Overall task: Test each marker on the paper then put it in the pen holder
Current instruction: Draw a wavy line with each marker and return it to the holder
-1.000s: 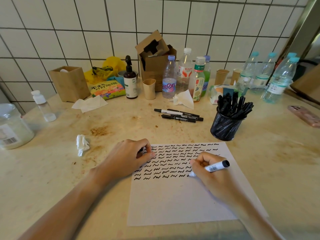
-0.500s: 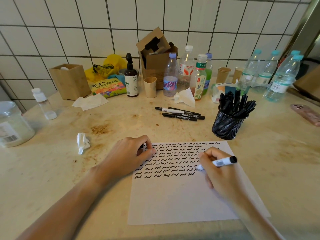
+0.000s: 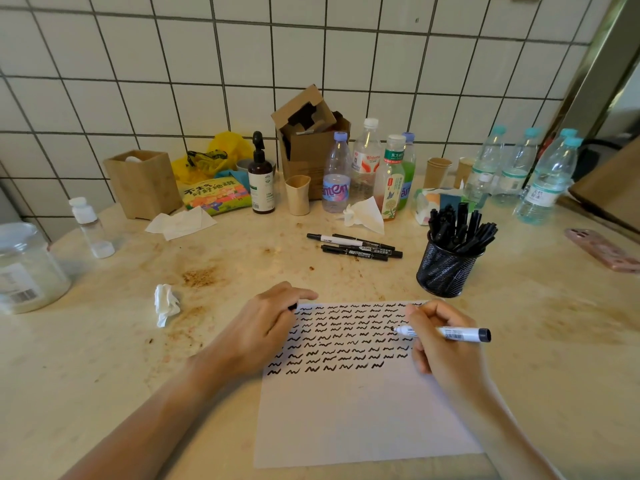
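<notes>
On the near tabletop (image 3: 554, 341), paper (image 3: 363, 410) w/ squiggle rows. Left hand (image 3: 263, 327) curled on its top-left edge, pinching a black cap. Right hand (image 3: 440, 344) pinches white marker (image 3: 446, 333), tip just above paper. Beyond: pen holder (image 3: 446, 268), full; loose markers (image 3: 356, 247) left of it.

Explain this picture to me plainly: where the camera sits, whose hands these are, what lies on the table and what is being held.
The camera sits on a person's head, looking down at their own bare hands. The right hand holds an uncapped white marker over the paper, which is filled with rows of black test squiggles. The left hand rests on the paper's edge, pinching something small and black, probably the cap. Further back, a mesh pen holder holds many markers, and three loose markers lie beside it.
</notes>
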